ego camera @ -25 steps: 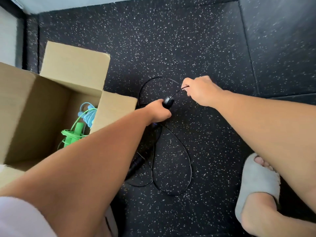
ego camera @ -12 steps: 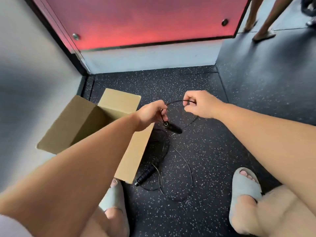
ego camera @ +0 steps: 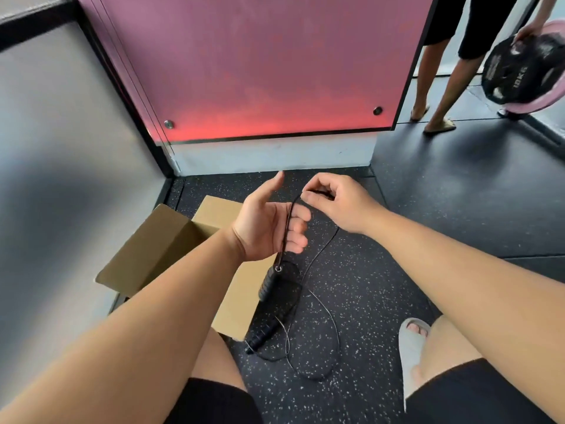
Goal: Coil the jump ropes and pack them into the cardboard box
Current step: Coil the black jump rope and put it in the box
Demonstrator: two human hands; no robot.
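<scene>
Head view, change: the left hand point(ego camera: 263, 224) has released its closed grip and now lies palm up, fingers loose. The thin black jump rope point(ego camera: 288, 228) is draped across them, one ribbed black handle point(ego camera: 268, 284) hanging below, and the right hand point(ego camera: 336, 203) pinches the cord above. Coiling appears barely begun: the other handle point(ego camera: 263, 335) and slack loops lie beside the brown cardboard box point(ego camera: 211, 215). Surface and room: black speckled rubber floor point(ego camera: 382, 301), grey wall point(ego camera: 61, 148), pink-red panel point(ego camera: 260, 71).

Both arms reach forward; the left hand point(ego camera: 269, 228) lies palm-up, thumb raised, fingers loosely curled; the right hand point(ego camera: 336, 203) pinches the jump rope point(ego camera: 268, 284).
</scene>
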